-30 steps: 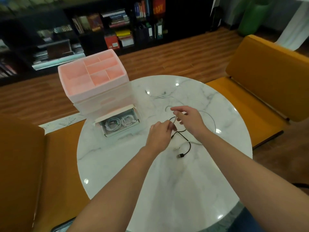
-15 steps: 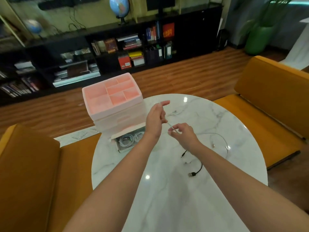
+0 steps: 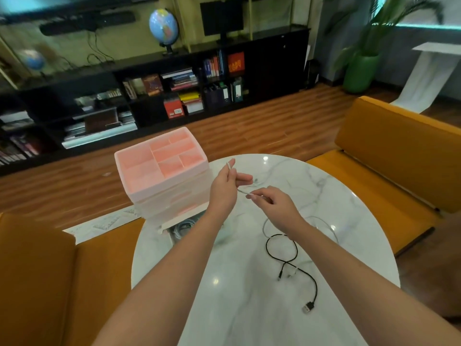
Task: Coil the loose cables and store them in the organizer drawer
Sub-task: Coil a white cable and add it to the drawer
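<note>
Above the marble table (image 3: 244,308), our left hand (image 3: 224,186) and right hand (image 3: 272,206) each pinched the white cable (image 3: 241,191) stretched between them, near the pink organizer (image 3: 159,168), the black cable (image 3: 294,265) lying loose below.

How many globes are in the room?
2. A bright blue globe stands on top of the black bookshelf, left of the dark monitor. A smaller, blurry one is at the far left. More may be out of view.
</note>
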Motion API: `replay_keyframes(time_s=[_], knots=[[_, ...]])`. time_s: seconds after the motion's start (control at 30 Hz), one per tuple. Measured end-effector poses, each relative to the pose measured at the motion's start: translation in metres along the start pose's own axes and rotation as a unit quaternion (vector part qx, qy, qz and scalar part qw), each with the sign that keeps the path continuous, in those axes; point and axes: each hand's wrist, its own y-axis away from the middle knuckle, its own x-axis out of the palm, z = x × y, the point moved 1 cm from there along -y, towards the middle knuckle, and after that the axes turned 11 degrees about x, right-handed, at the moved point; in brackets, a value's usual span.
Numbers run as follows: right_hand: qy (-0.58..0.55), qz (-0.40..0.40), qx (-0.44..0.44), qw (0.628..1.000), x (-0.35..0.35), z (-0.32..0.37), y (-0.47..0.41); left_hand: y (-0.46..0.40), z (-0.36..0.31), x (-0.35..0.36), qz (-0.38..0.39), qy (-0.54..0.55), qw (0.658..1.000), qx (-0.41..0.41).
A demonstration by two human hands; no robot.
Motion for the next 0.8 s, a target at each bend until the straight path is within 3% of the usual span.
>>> replay_keyframes(time_s=[0.13, 0.3, 0.4, 0.5, 0.6, 0.8], knots=[[0.011, 0.018, 0.001, 1.0, 0.002, 0.012, -0.007, 0.001, -0.003, -0.006, 0.083, -0.118, 0.989, 0.044], [-0.02, 0.019, 0.038, 0.999, -0.001, 0.027, -0.018, -0.002, 0.0, -0.017, 0.16, -0.356, 0.915, 0.098], [-0.028, 0.03, 0.034, 0.999, -0.005, 0.037, -0.026, -0.006, 0.001, -0.023, 0.167, -0.373, 0.906, 0.109], [-0.013, 0.031, 0.018, 0.999, -0.008, 0.043, -0.034, -0.005, 0.003, -0.027, 0.176, -0.28, 0.941, 0.071], [-0.005, 0.008, 0.008, 1.0, -0.012, 0.045, -0.038, -0.004, 0.002, -0.028, 0.16, -0.071, 0.985, -0.008], [-0.013, -0.012, 0.009, 1.0, -0.013, 0.04, -0.037, 0.003, -0.016, -0.029, 0.131, 0.206, 0.962, -0.123]])
